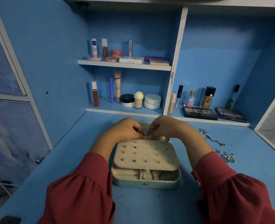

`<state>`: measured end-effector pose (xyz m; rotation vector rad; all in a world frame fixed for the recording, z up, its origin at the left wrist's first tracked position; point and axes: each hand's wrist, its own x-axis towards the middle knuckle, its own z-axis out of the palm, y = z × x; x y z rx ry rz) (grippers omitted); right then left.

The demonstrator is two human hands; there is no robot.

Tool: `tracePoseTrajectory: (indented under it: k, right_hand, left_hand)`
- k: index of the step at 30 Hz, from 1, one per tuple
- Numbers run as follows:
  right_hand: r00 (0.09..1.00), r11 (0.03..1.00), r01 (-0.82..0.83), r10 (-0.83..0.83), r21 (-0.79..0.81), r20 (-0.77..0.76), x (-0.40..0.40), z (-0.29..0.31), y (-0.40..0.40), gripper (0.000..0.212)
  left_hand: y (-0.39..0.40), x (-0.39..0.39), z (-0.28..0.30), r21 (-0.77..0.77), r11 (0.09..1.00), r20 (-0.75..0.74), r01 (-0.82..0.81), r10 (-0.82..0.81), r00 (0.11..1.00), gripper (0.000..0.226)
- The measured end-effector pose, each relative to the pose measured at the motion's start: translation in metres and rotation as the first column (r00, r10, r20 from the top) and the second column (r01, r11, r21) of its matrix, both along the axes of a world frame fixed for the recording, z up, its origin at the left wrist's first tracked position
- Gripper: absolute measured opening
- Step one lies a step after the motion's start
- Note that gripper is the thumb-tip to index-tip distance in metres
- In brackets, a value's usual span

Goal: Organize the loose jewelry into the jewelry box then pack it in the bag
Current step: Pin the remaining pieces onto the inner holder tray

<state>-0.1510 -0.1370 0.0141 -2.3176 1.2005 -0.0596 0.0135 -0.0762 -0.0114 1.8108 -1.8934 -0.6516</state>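
Observation:
An open pale green jewelry box (pixel 147 183) lies on the blue desk in front of me. Its cream earring panel (pixel 145 155), studded with several earring posts, is folded down over the tray. Rings and hoops (pixel 156 175) show in the front compartments. My left hand (pixel 125 129) and my right hand (pixel 164 126) meet at the panel's far edge, fingertips pinching something small that I cannot make out. A silver chain (pixel 211 137) and a cluster of silver rings (pixel 224 156) lie loose on the desk to the right.
Cosmetics fill the shelves behind: bottles, jars (pixel 152 101), tubes and two eyeshadow palettes (pixel 199 113). A white ledge borders the desk's back. A cabinet door (pixel 7 110) stands at the left. No bag is in view.

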Motion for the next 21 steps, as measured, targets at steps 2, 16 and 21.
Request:
tracePoseTrajectory:
  k: [2,16,21]
  right_hand:
    - [1.0,1.0,-0.018,0.018,0.023,0.004,0.001,-0.002,0.002,0.009]
    - [0.989,0.997,0.071,-0.065,-0.041,0.133,0.003,-0.004,-0.004,0.016]
    - [1.0,1.0,-0.011,0.011,-0.005,0.009,-0.002,-0.001,0.0,0.018]
  left_hand:
    - [-0.001,-0.001,0.0,-0.003,1.0,0.001,0.002,-0.002,1.0,0.013]
    - [0.0,-0.003,0.0,-0.008,1.0,-0.022,-0.011,0.011,1.0,0.01]
    - [0.0,-0.002,-0.001,-0.022,1.0,-0.016,-0.014,0.014,1.0,0.009]
